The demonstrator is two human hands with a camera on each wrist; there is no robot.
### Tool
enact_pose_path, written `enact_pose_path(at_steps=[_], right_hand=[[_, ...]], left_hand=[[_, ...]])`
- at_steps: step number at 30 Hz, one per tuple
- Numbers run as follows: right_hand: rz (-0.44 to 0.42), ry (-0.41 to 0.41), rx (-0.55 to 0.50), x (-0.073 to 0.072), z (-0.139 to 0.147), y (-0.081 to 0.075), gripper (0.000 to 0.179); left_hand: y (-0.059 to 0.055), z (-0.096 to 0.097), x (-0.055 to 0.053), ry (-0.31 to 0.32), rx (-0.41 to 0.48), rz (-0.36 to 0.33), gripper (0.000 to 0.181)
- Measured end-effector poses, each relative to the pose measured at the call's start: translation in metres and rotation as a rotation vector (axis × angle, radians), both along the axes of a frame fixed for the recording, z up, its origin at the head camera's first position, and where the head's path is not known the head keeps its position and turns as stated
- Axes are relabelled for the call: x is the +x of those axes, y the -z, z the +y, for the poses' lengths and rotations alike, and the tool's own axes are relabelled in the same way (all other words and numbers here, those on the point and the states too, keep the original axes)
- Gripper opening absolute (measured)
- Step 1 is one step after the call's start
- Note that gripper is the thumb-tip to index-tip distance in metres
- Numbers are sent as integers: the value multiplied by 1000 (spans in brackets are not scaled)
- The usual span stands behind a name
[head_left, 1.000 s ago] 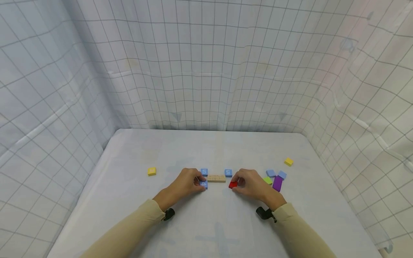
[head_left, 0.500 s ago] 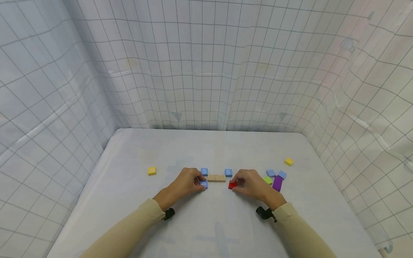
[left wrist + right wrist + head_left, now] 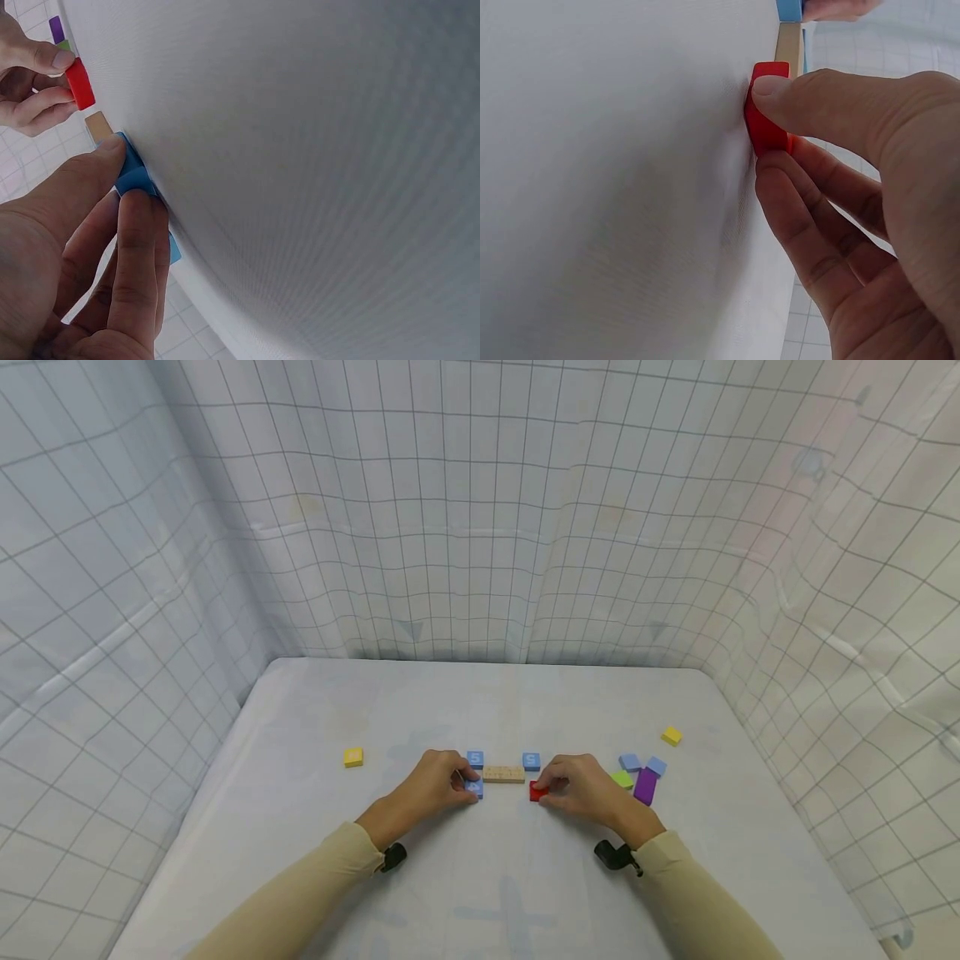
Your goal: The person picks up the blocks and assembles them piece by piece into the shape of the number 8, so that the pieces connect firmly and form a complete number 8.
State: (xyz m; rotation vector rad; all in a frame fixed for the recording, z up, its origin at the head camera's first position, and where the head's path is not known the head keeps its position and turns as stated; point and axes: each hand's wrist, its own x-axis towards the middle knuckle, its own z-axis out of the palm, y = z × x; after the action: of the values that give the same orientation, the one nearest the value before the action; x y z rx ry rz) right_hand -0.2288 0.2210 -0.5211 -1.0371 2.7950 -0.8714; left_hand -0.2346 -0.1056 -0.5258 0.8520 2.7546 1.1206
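Note:
My left hand (image 3: 433, 783) pinches a blue number block (image 3: 474, 788) marked like a 4, thumb on one side and fingers on the other. In my right hand (image 3: 583, 788) a red block (image 3: 536, 792) is held between thumb and fingers, low at the white tabletop. Between the two hands lies a pale wooden bar (image 3: 503, 775) with faint marks on it. One blue block (image 3: 475, 759) with a 5 is behind the left-hand block. Another blue block (image 3: 531, 762), also with a 5-like figure, sits at the bar's right end. Fingers partly cover both held blocks.
A yellow block (image 3: 353, 757) lies to the left. On the right are a purple block (image 3: 645, 786), a green block (image 3: 622, 779), two light blue blocks (image 3: 629, 763) and a second yellow block (image 3: 671, 737). Gridded white curtains (image 3: 480, 527) surround the table.
The red block has slid slightly left in my right hand's fingers and turned squarer to the wooden bar. My left hand and its blue block have stayed put.

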Motion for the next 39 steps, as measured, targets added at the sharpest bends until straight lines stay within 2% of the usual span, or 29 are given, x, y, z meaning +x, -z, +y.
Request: enact_pose_path(at_steps=[1, 2, 8, 9, 16, 26, 31, 34, 35, 36, 39], right_hand=[[1, -1, 1, 0, 0, 0, 17], [0, 0, 3, 0, -1, -1, 18], [-20, 2, 7, 1, -4, -2, 18], [-17, -1, 7, 1, -4, -2, 18], [-13, -11, 11, 0, -6, -2, 19], [-17, -11, 10, 1, -6, -3, 19], [-21, -1, 10, 1, -6, -1, 20], [-21, 3, 11, 0, -7, -1, 21], [-22, 3, 12, 1, -7, -1, 21], [-21, 4, 13, 1, -7, -2, 21], [-22, 7, 14, 2, -9, -3, 21]], left_hand=[[-9, 3, 5, -16, -7, -26, 21], [-4, 1, 3, -7, -7, -7, 21], [-6, 2, 4, -29, -28, -25, 22], [-11, 4, 7, -43, -32, -52, 22], [-7, 4, 4, -59, -63, -72, 23], [-8, 4, 5, -63, -61, -86, 23], [-8, 4, 4, -54, -48, -77, 23], [-7, 4, 4, -42, -31, -52, 22], [-1, 2, 1, -22, -21, -19, 22], [-1, 2, 1, -19, -18, -9, 21], [0, 2, 1, -15, -15, 1, 22]])
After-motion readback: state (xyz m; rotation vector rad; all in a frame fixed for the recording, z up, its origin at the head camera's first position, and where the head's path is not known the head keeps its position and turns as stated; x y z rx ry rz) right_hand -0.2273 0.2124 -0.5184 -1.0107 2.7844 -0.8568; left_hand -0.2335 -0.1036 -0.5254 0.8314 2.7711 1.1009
